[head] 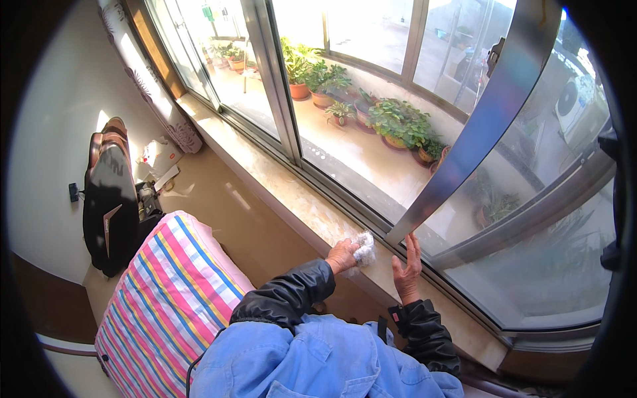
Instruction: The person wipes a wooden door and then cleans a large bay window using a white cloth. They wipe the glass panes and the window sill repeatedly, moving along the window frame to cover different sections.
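Observation:
My left hand [343, 255] grips a crumpled white wad [366, 247] over the pale stone windowsill [293, 199]. Whether the wad is cloth, mesh or plastic is unclear. Whitish streaks mark the sill beside it. With its fingers apart, my right hand [408, 273] holds nothing. Its fingertips reach the foot of the upright metal frame [458, 144] of the sliding window, seemingly touching it. Beyond the frame lies the window glass [522, 278], with a hazy lower part. Black sleeves cover both forearms.
A bed with a striped cover [169, 293] stands to the left. Against the wall leans a black case [110, 199], beside a white bag [160, 156]. A curtain [149, 79] hangs at the window's far end. Potted plants [398, 122] stand beyond the glass.

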{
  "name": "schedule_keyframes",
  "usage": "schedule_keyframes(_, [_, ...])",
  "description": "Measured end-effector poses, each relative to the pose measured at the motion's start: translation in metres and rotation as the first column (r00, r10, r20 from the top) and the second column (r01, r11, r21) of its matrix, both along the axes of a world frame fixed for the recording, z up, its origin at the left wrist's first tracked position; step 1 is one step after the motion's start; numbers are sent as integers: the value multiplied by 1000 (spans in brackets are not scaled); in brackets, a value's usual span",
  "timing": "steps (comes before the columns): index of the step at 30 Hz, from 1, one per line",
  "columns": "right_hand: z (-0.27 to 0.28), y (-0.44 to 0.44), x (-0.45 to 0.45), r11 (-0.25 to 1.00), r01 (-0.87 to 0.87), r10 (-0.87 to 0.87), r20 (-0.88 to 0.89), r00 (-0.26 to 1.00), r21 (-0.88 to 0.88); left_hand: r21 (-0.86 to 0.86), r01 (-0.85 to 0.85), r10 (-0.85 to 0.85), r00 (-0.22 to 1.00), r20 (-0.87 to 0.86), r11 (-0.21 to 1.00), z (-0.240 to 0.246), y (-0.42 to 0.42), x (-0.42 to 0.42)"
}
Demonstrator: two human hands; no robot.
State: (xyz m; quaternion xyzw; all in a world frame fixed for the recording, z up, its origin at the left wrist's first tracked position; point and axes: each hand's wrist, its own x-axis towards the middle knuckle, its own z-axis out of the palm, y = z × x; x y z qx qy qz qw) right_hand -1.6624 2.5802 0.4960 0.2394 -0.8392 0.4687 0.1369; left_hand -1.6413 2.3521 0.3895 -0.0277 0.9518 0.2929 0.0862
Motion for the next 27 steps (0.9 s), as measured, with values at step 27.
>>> schedule_keyframes(27, [6,-187,-81,625,-733,718,171,674,269,617,-442,436,883,173,651,24,-111,76])
